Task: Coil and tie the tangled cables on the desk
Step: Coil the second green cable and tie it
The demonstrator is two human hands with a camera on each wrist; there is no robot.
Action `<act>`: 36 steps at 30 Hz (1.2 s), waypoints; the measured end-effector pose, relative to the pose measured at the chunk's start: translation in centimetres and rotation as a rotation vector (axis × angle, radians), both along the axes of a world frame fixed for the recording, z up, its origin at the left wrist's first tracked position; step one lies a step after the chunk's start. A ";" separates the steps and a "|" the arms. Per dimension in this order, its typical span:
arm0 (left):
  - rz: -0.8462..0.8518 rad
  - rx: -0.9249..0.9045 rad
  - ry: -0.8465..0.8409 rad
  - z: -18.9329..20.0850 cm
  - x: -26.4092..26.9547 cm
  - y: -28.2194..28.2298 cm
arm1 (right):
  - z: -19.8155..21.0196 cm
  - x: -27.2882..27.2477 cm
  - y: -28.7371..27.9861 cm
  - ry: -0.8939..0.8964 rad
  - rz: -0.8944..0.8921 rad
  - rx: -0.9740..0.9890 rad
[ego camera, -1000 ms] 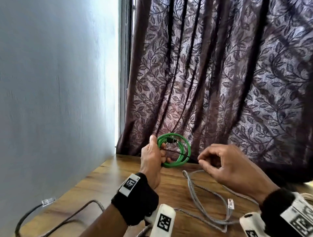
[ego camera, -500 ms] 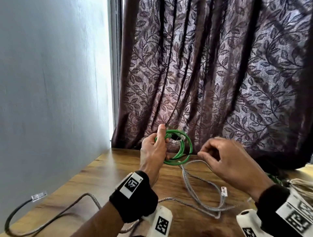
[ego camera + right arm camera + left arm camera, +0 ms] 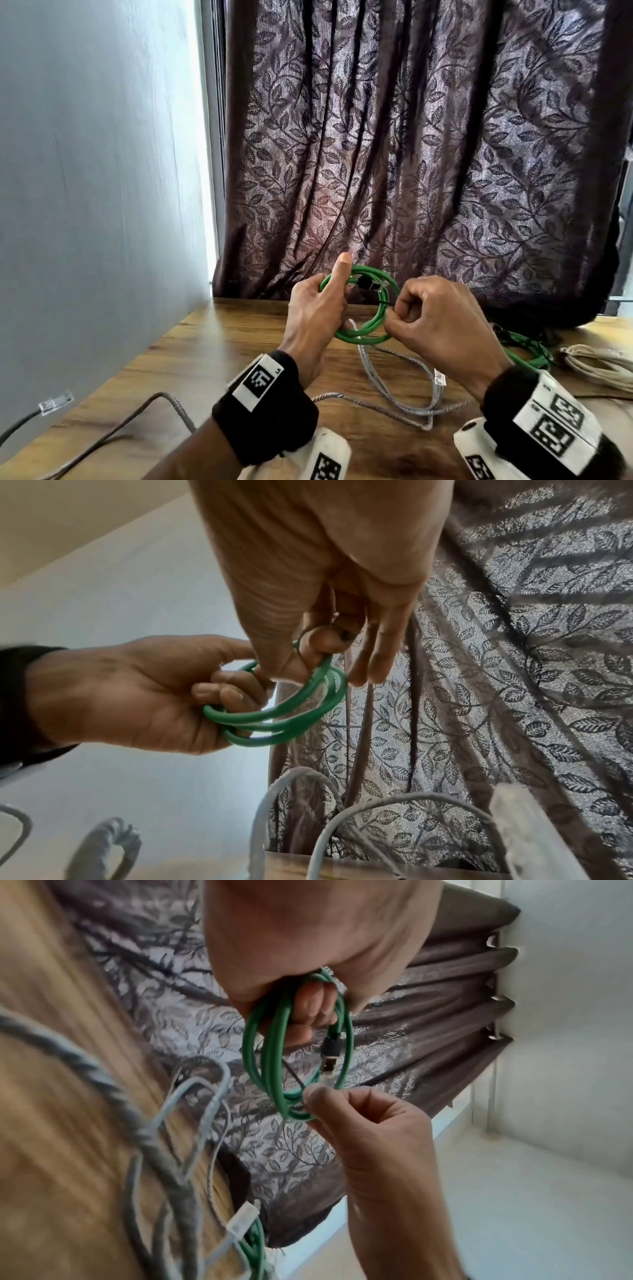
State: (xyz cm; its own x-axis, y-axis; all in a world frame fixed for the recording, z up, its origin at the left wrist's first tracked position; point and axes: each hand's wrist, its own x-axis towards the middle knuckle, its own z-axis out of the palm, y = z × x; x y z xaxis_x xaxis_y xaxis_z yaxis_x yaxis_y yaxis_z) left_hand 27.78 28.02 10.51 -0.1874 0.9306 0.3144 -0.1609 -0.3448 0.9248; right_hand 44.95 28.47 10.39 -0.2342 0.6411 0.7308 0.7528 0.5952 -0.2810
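Observation:
A green cable coil (image 3: 371, 327) of a few loops hangs above the wooden desk (image 3: 219, 346). My left hand (image 3: 317, 308) grips its left side, fingers curled through the loops, thumb pointing up. A dark plug (image 3: 364, 282) shows inside the coil. My right hand (image 3: 428, 318) pinches a thin dark tie (image 3: 294, 1076) against the coil's right side; in the right wrist view the tie (image 3: 308, 635) loops round my fingertip. The left wrist view shows the coil (image 3: 274, 1053) and the right wrist view the coil (image 3: 284, 712) held between both hands.
A grey cable (image 3: 394, 383) with a clear plug (image 3: 439, 378) lies loose on the desk under my hands. A dark cable (image 3: 102, 435) trails at the left, its plug (image 3: 54, 401) by the wall. Another green cable (image 3: 527, 351) and a beige bundle (image 3: 596, 363) lie at right. A patterned curtain (image 3: 411, 154) hangs behind.
My right hand has moved left from open air onto the coil's right side and now pinches the tie there. The left hand has kept its hold on the coil.

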 end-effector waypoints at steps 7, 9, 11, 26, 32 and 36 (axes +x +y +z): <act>-0.133 -0.258 -0.267 -0.5 0.0 0.5 | 0.0 0.0 0.0 0.052 0.117 0.046; -0.134 -0.295 -0.281 -0.9 0.3 0.8 | 0.0 -0.1 -0.1 0.027 0.130 0.076; -0.121 -0.312 -0.253 -1.2 0.5 1.0 | 0.1 0.1 0.1 0.017 0.132 0.086; -0.173 -0.314 0.178 -0.5 -0.5 0.6 | -0.1 -0.1 0.4 0.015 0.195 0.054; -0.160 -0.228 0.297 -1.3 -0.5 0.9 | 0.0 -0.3 0.0 -0.027 0.233 0.071; -0.168 -0.185 0.211 -1.3 -0.7 1.1 | -0.2 -0.1 0.2 -0.038 0.269 0.052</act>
